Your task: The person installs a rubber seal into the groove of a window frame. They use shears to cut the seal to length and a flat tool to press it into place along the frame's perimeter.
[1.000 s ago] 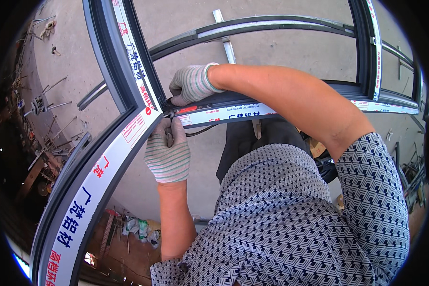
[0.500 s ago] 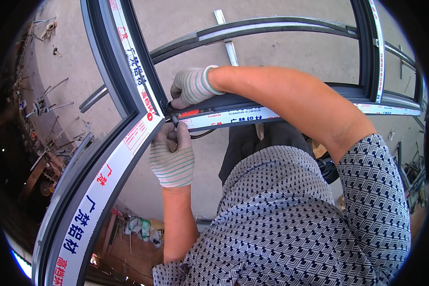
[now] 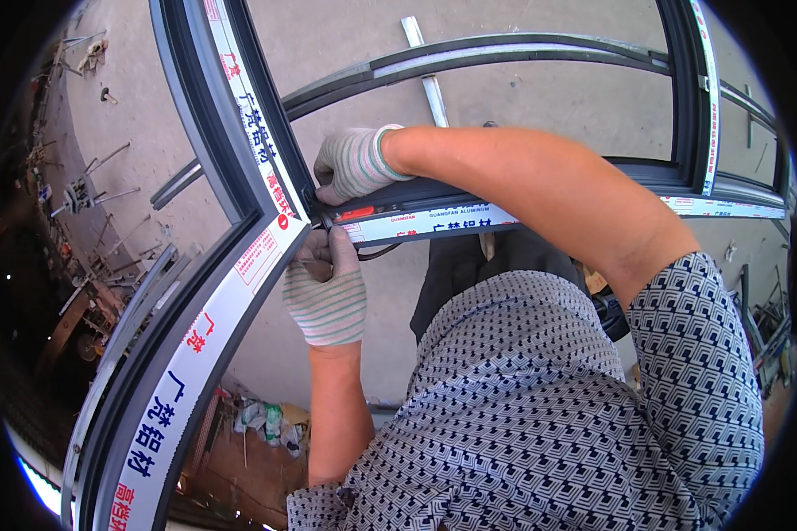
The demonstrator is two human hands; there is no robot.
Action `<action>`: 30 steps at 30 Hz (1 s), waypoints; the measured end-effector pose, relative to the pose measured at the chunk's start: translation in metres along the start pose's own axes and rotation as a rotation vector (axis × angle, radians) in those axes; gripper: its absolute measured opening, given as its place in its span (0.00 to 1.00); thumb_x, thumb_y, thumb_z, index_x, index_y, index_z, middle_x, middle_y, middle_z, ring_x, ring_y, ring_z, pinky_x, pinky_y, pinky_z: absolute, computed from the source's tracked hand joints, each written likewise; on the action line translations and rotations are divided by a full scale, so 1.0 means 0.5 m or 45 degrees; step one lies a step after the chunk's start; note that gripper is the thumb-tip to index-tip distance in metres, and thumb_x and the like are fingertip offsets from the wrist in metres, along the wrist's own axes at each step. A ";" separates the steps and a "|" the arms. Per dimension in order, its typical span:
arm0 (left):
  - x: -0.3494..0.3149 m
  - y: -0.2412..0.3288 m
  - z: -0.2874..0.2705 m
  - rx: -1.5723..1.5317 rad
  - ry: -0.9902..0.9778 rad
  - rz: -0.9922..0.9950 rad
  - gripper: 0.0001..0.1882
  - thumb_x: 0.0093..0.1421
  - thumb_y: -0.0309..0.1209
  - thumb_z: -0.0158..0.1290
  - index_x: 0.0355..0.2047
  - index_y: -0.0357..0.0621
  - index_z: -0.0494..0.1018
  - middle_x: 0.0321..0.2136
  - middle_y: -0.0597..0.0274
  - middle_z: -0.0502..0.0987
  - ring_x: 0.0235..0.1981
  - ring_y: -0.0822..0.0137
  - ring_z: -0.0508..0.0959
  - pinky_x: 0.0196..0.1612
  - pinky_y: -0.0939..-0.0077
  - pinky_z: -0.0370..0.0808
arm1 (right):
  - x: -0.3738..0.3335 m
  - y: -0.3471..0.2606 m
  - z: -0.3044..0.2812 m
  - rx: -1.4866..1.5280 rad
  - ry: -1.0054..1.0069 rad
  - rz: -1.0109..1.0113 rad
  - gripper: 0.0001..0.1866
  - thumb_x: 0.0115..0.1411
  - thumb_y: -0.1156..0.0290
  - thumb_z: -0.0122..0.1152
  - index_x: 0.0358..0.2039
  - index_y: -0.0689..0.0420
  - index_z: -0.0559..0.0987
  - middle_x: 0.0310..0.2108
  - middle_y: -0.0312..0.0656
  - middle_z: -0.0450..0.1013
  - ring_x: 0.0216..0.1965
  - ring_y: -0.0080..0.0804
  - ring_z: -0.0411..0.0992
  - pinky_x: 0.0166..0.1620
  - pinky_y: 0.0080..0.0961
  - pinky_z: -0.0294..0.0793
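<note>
A dark grey aluminium frame (image 3: 228,168) with white printed protective film lies in front of me, its bars meeting at a corner joint on the left. My right hand (image 3: 352,164), in a striped knit glove, reaches across to the inner side of that corner, fingers curled; what they grip is hidden. Below the joint, my gloved left hand (image 3: 326,296) pinches with thumb and forefinger at the bar's near edge, on something too small to make out. Between the hands a red patch (image 3: 356,212) shows on the crossbar (image 3: 390,228). A thin dark cable-like piece (image 3: 381,252) hangs just under it.
A curved metal rail (image 3: 505,55) runs behind the frame, over a metal support bar (image 3: 434,99). Another upright bar of the frame (image 3: 695,106) stands at right. Stands and scrap clutter the left floor; bags (image 3: 274,425) lie lower left, metal profiles (image 3: 766,327) at far right.
Both hands stay at the corner joint, with only slight shifts of the left fingers. The whole view has moved a little.
</note>
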State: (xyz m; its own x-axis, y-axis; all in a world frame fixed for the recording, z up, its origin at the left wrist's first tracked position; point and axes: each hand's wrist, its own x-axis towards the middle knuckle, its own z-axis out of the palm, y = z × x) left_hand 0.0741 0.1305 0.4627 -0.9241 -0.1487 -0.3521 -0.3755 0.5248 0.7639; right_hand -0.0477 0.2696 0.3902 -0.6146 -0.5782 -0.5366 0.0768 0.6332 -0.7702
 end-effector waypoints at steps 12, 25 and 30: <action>0.010 -0.023 0.009 0.051 0.052 0.071 0.13 0.68 0.32 0.54 0.30 0.34 0.77 0.22 0.61 0.79 0.23 0.72 0.76 0.29 0.75 0.72 | 0.002 -0.005 0.006 -0.019 0.045 -0.037 0.20 0.59 0.55 0.60 0.40 0.59 0.84 0.34 0.51 0.81 0.39 0.49 0.79 0.45 0.37 0.76; 0.010 -0.010 0.002 0.066 0.071 0.044 0.15 0.68 0.35 0.55 0.32 0.33 0.78 0.25 0.59 0.80 0.25 0.72 0.77 0.32 0.76 0.74 | -0.039 0.001 -0.007 0.015 -0.006 0.075 0.20 0.62 0.54 0.59 0.42 0.59 0.84 0.34 0.51 0.80 0.37 0.45 0.79 0.44 0.34 0.76; 0.011 -0.022 -0.002 -0.013 0.093 0.077 0.13 0.67 0.32 0.56 0.34 0.32 0.78 0.26 0.58 0.81 0.26 0.72 0.78 0.32 0.77 0.75 | -0.109 0.029 -0.021 0.004 0.040 0.109 0.20 0.63 0.54 0.59 0.41 0.60 0.84 0.33 0.51 0.80 0.35 0.44 0.79 0.44 0.35 0.76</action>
State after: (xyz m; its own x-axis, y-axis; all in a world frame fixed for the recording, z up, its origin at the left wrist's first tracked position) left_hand 0.0731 0.1232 0.4532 -0.9477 -0.1780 -0.2648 -0.3190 0.5263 0.7882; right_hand -0.0215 0.3158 0.4118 -0.6300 -0.5055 -0.5896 0.1328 0.6780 -0.7230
